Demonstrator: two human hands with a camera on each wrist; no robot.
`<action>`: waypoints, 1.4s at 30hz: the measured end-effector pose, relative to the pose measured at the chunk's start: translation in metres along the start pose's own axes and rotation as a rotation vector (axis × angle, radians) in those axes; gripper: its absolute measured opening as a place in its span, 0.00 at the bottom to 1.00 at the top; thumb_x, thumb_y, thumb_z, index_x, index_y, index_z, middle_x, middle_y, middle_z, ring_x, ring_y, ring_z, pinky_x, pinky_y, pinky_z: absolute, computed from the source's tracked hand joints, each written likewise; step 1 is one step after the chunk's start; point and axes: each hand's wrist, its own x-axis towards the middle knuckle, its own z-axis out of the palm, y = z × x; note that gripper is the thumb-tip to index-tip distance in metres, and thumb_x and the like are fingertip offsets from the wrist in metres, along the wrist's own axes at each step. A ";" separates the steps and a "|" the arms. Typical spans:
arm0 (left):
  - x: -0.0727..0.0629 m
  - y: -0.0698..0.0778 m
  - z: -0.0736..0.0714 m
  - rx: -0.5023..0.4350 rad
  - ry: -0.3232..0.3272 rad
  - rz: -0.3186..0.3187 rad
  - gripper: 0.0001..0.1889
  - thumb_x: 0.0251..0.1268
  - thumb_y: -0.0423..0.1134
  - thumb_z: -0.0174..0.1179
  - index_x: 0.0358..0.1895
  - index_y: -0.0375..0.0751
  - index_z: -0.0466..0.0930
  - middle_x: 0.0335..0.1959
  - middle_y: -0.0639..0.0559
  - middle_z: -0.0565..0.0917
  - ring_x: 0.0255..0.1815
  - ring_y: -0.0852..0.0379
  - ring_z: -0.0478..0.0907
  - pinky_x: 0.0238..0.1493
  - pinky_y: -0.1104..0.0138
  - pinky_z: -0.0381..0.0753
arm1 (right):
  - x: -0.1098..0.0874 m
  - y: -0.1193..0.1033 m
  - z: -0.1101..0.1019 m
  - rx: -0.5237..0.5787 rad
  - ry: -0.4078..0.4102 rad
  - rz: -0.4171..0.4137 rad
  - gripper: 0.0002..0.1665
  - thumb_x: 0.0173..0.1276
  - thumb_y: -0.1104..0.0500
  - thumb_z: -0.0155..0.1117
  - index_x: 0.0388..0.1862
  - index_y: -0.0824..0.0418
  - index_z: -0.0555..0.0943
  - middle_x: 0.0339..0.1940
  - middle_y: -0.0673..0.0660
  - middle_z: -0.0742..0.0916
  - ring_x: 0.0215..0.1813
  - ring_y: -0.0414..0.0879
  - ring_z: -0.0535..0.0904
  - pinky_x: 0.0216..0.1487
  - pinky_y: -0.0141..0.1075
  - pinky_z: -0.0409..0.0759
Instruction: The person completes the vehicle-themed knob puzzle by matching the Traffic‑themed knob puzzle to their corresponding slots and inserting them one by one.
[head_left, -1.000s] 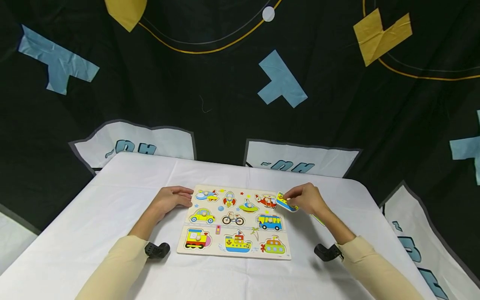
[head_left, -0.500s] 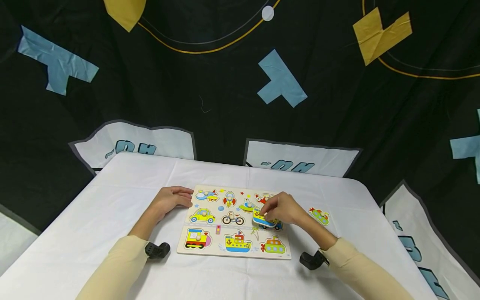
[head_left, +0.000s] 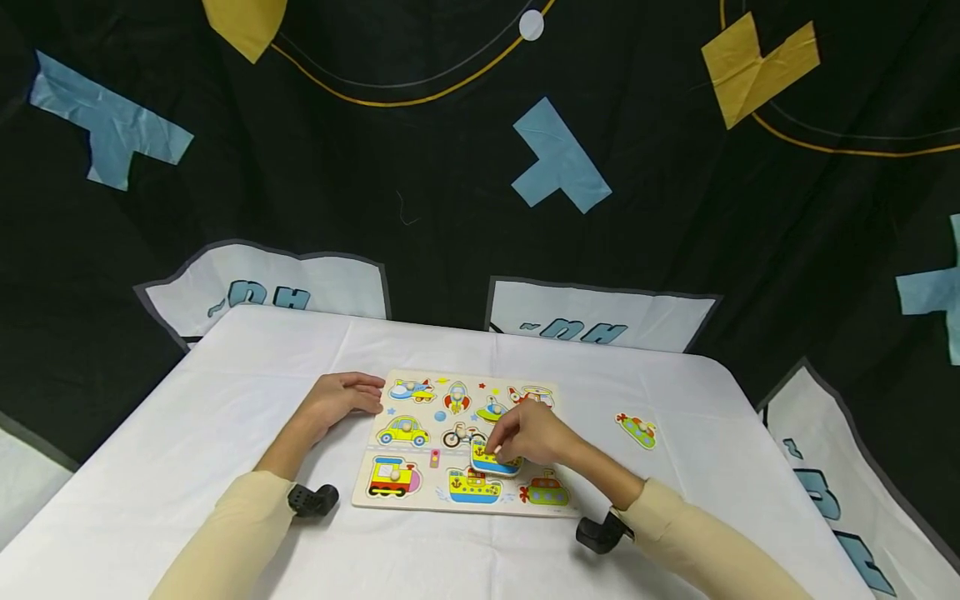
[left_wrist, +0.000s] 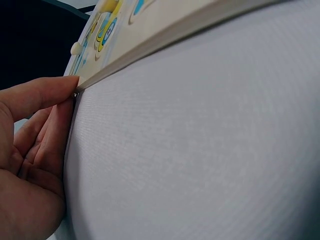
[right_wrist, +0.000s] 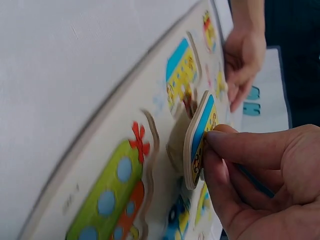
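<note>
My right hand pinches a boat puzzle piece, yellow and blue, between thumb and fingers. In the right wrist view the boat piece is tilted and raised off the puzzle board. Below it on the board lies the boat-shaped recess with a matching picture. My left hand rests on the tablecloth with its fingertips touching the board's left edge; the left wrist view shows a fingertip against the edge. Knobbed car and train pieces sit in the board.
A green submarine piece lies loose on the white tablecloth, right of the board. The submarine recess is at the board's lower right. Behind the table hangs a dark cloth.
My right hand has carried the boat piece leftward and nearer, from beside the helicopter to just above the boat recess. The loose submarine piece has come into view. My left hand stays put.
</note>
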 end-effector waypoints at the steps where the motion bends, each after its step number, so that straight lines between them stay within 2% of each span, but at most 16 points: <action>1: 0.000 0.000 -0.001 -0.001 0.001 0.001 0.27 0.53 0.36 0.73 0.60 0.40 0.82 0.48 0.48 0.90 0.47 0.57 0.85 0.63 0.52 0.75 | 0.000 -0.002 0.003 -0.003 -0.009 -0.008 0.09 0.54 0.71 0.73 0.28 0.57 0.91 0.29 0.51 0.90 0.30 0.40 0.77 0.32 0.31 0.74; 9: -0.002 0.000 -0.001 -0.004 -0.003 0.015 0.27 0.53 0.36 0.73 0.60 0.40 0.83 0.48 0.47 0.90 0.48 0.57 0.86 0.63 0.53 0.75 | 0.001 -0.012 0.017 0.019 -0.076 -0.043 0.10 0.52 0.73 0.72 0.28 0.60 0.91 0.28 0.54 0.90 0.29 0.38 0.77 0.31 0.29 0.74; 16: -0.001 0.000 -0.001 -0.002 -0.001 0.013 0.27 0.53 0.36 0.72 0.60 0.39 0.82 0.48 0.47 0.90 0.49 0.56 0.86 0.66 0.50 0.73 | -0.001 -0.016 0.026 0.026 -0.083 -0.034 0.11 0.52 0.73 0.74 0.26 0.57 0.91 0.26 0.50 0.90 0.31 0.38 0.78 0.33 0.30 0.76; 20: -0.001 0.000 -0.001 -0.005 -0.001 0.012 0.27 0.53 0.36 0.72 0.60 0.40 0.83 0.48 0.47 0.90 0.49 0.56 0.86 0.66 0.50 0.73 | -0.001 -0.018 0.029 0.039 -0.090 -0.037 0.11 0.51 0.74 0.73 0.26 0.58 0.91 0.26 0.51 0.90 0.29 0.38 0.78 0.32 0.29 0.75; 31: -0.001 0.001 -0.001 -0.002 0.000 0.018 0.27 0.53 0.36 0.73 0.60 0.40 0.83 0.48 0.47 0.90 0.47 0.58 0.86 0.62 0.54 0.75 | -0.003 -0.019 0.031 0.016 -0.092 -0.019 0.11 0.52 0.72 0.74 0.25 0.56 0.90 0.24 0.48 0.89 0.29 0.37 0.78 0.32 0.30 0.75; 42: -0.002 0.002 -0.001 -0.004 0.000 0.016 0.26 0.53 0.36 0.73 0.60 0.39 0.83 0.47 0.48 0.90 0.47 0.58 0.85 0.62 0.55 0.76 | -0.005 -0.018 0.033 0.035 -0.103 -0.037 0.10 0.49 0.73 0.72 0.26 0.58 0.90 0.23 0.52 0.89 0.27 0.36 0.78 0.30 0.28 0.75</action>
